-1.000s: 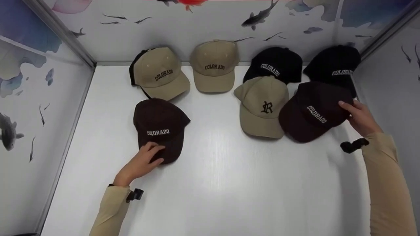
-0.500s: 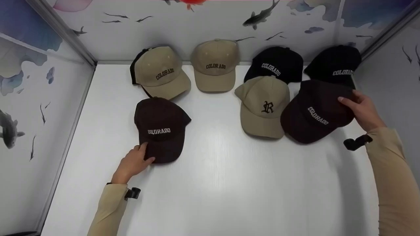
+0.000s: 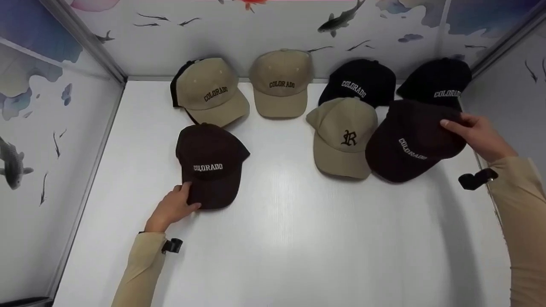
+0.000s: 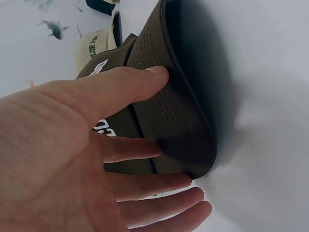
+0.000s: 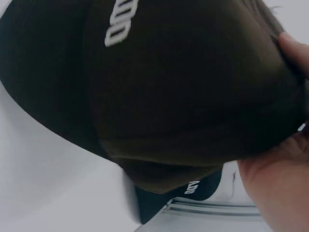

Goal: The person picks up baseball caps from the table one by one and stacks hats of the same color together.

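Two dark maroon baseball caps lettered COLORADO are under my hands. At the front left, one cap (image 3: 211,147) sits with its brim toward me. My left hand (image 3: 170,208) rests at that brim's left side; in the left wrist view its thumb lies on the brim and the fingers (image 4: 149,187) extend fairly straight along its edge. Over on the right, my right hand (image 3: 484,134) grips the other maroon cap (image 3: 426,128) by the back of its crown, thumb on the outside and the other fingers mostly hidden. This cap is tilted, its brim pointing down and left.
Along the back wall stand a beige cap (image 3: 204,85) overlapping a black one, a second beige cap (image 3: 281,70), and two black caps (image 3: 358,76). Just left of the right-hand maroon cap is a beige cap with an R (image 3: 341,145). Panels enclose the white table (image 3: 281,247).
My left hand has drawn back from the top of the brim to its left side. My right hand has shifted right and slightly up, turning the maroon cap a little.
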The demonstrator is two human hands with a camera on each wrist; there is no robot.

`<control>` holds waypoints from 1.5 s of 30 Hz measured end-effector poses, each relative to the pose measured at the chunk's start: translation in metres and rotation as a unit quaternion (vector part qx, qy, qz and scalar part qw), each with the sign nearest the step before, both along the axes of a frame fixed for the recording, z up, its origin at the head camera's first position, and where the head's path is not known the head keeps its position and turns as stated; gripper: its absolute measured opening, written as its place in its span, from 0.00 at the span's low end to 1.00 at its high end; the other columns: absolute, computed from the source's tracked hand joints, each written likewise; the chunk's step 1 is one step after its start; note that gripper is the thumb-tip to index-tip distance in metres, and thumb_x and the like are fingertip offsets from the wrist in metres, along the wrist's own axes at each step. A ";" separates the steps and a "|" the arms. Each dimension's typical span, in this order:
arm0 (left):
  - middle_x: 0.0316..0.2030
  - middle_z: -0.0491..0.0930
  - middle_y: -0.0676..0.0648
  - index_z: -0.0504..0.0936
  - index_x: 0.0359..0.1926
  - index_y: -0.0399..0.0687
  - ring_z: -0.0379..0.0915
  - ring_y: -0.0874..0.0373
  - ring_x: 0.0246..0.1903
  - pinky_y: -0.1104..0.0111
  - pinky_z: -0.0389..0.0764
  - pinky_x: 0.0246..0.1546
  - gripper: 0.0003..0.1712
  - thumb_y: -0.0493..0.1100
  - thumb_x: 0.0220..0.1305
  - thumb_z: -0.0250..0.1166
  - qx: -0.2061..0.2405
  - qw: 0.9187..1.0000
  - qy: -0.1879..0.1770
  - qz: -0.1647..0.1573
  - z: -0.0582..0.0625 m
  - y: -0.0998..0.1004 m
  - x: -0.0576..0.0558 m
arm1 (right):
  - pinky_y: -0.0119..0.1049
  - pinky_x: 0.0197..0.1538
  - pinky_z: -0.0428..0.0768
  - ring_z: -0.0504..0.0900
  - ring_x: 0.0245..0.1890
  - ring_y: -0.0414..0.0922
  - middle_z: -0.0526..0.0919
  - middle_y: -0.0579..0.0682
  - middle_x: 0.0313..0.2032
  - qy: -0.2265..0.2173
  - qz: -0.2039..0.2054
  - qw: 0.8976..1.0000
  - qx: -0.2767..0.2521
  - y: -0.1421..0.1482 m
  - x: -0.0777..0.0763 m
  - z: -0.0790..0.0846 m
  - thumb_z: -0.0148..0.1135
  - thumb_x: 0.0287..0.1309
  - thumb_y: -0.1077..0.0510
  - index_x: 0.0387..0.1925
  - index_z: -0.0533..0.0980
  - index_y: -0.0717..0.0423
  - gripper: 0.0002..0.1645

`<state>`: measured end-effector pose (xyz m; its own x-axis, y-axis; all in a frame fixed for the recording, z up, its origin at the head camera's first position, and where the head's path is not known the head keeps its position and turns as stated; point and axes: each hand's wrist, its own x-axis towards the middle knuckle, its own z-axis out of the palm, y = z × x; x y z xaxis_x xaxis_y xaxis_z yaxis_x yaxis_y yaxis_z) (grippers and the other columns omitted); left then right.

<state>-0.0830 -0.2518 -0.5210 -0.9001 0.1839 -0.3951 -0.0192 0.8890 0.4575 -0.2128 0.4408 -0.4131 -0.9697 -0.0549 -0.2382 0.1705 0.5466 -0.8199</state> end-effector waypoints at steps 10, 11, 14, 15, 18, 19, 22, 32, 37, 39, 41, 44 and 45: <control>0.57 0.61 0.17 0.55 0.66 0.20 0.64 0.25 0.55 0.41 0.68 0.52 0.41 0.43 0.64 0.64 0.002 1.000 -0.002 -0.004 0.001 0.001 0.000 | 0.24 0.32 0.74 0.78 0.28 0.32 0.79 0.34 0.33 0.010 0.046 0.994 0.102 -0.018 -0.002 0.026 0.63 0.63 0.49 0.49 0.74 0.56 0.19; 0.57 0.61 0.18 0.55 0.66 0.21 0.64 0.25 0.55 0.41 0.68 0.52 0.41 0.43 0.64 0.64 0.002 1.000 -0.003 -0.003 0.001 0.000 -0.001 | 0.23 0.32 0.74 0.78 0.28 0.30 0.80 0.36 0.35 0.015 0.057 0.991 0.122 -0.019 -0.003 0.028 0.63 0.63 0.48 0.51 0.72 0.59 0.22; 0.57 0.61 0.18 0.55 0.66 0.21 0.64 0.25 0.55 0.41 0.69 0.51 0.41 0.43 0.64 0.64 -0.001 1.000 -0.003 -0.006 0.001 -0.001 -0.001 | 0.21 0.32 0.72 0.76 0.30 0.27 0.82 0.49 0.41 0.037 0.101 0.980 0.169 -0.023 -0.004 0.036 0.62 0.64 0.50 0.56 0.72 0.63 0.26; 0.57 0.62 0.18 0.55 0.66 0.21 0.64 0.25 0.55 0.41 0.69 0.51 0.41 0.43 0.64 0.64 -0.001 1.000 -0.003 -0.006 0.001 -0.001 -0.001 | 0.22 0.32 0.72 0.76 0.29 0.28 0.81 0.55 0.42 0.044 0.115 0.976 0.180 -0.024 -0.004 0.038 0.61 0.65 0.52 0.56 0.73 0.63 0.25; 0.57 0.62 0.18 0.55 0.66 0.21 0.64 0.26 0.55 0.41 0.68 0.52 0.41 0.43 0.64 0.63 -0.001 1.000 -0.004 -0.003 0.001 -0.002 -0.001 | 0.29 0.32 0.72 0.77 0.30 0.36 0.79 0.65 0.43 0.062 0.159 0.958 0.228 -0.030 -0.004 0.046 0.60 0.66 0.54 0.55 0.76 0.62 0.20; 0.57 0.62 0.18 0.54 0.66 0.21 0.64 0.26 0.56 0.41 0.68 0.52 0.41 0.43 0.64 0.63 -0.001 1.000 -0.004 -0.003 0.001 -0.002 -0.001 | 0.34 0.35 0.74 0.78 0.31 0.42 0.79 0.65 0.43 0.063 0.170 0.953 0.244 -0.032 -0.004 0.049 0.59 0.67 0.55 0.54 0.76 0.62 0.19; 0.57 0.61 0.18 0.54 0.67 0.21 0.63 0.26 0.56 0.41 0.68 0.52 0.41 0.43 0.65 0.63 -0.001 1.000 -0.007 -0.001 0.002 -0.001 0.000 | 0.48 0.41 0.73 0.76 0.38 0.54 0.78 0.67 0.46 0.070 0.200 0.937 0.278 -0.040 -0.002 0.056 0.59 0.67 0.56 0.53 0.77 0.62 0.18; 0.59 0.60 0.19 0.53 0.67 0.22 0.64 0.27 0.56 0.42 0.69 0.52 0.41 0.44 0.65 0.62 0.005 1.000 -0.016 0.001 0.002 0.000 -0.001 | 0.28 0.31 0.70 0.79 0.33 0.50 0.81 0.64 0.42 0.133 0.216 0.924 0.284 -0.070 0.008 0.076 0.59 0.66 0.59 0.54 0.76 0.63 0.18; 0.59 0.59 0.19 0.53 0.67 0.22 0.64 0.26 0.56 0.42 0.68 0.53 0.41 0.45 0.65 0.62 0.010 1.000 -0.022 0.004 0.003 0.001 -0.002 | 0.26 0.33 0.69 0.75 0.29 0.40 0.83 0.53 0.38 0.200 0.249 0.909 0.270 -0.097 0.010 0.079 0.62 0.63 0.62 0.45 0.80 0.60 0.10; 0.59 0.59 0.19 0.53 0.67 0.22 0.64 0.26 0.56 0.42 0.68 0.53 0.41 0.44 0.66 0.61 0.009 1.000 -0.023 0.004 0.004 0.001 -0.002 | 0.26 0.34 0.68 0.73 0.30 0.38 0.83 0.51 0.38 0.225 0.263 0.904 0.252 -0.109 0.011 0.079 0.62 0.62 0.64 0.44 0.80 0.58 0.09; 0.59 0.59 0.19 0.53 0.67 0.22 0.65 0.27 0.55 0.42 0.68 0.53 0.41 0.44 0.66 0.62 0.009 1.000 -0.024 0.005 0.004 0.000 -0.002 | 0.26 0.35 0.68 0.73 0.31 0.39 0.82 0.50 0.39 0.236 0.274 0.904 0.228 -0.122 0.013 0.079 0.62 0.61 0.66 0.44 0.80 0.58 0.09; 0.59 0.59 0.19 0.53 0.68 0.22 0.65 0.27 0.55 0.42 0.69 0.52 0.41 0.44 0.66 0.62 0.012 1.000 -0.023 0.004 0.003 0.000 -0.001 | 0.26 0.36 0.68 0.72 0.33 0.39 0.82 0.50 0.41 0.233 0.286 0.910 0.190 -0.143 0.019 0.077 0.60 0.62 0.68 0.45 0.79 0.58 0.11; 0.59 0.59 0.19 0.53 0.68 0.22 0.65 0.27 0.55 0.42 0.69 0.52 0.42 0.44 0.66 0.62 0.012 1.000 -0.023 0.005 0.003 0.000 -0.001 | 0.26 0.37 0.68 0.72 0.33 0.39 0.82 0.50 0.41 0.229 0.288 0.912 0.179 -0.151 0.021 0.076 0.59 0.62 0.68 0.46 0.79 0.58 0.11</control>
